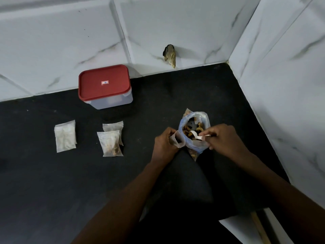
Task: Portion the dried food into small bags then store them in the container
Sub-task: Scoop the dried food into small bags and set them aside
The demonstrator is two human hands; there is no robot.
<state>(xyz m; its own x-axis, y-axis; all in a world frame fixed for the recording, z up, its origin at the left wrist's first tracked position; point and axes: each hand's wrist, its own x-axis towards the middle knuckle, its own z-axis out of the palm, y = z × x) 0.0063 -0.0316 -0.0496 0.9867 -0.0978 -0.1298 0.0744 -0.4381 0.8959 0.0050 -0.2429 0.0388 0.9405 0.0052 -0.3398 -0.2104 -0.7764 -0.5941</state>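
One big bag (202,118) of dried food, open, on black table (52,182) near right wall. Left hand (164,143): fingers curled round one small bag (177,140). Right hand (223,138): fingers pinch one white scoop (197,135) inside big bag mouth. At left lie three more: single bag (65,136), overlapping pair (110,143). One container (105,87), red lid on, behind them.
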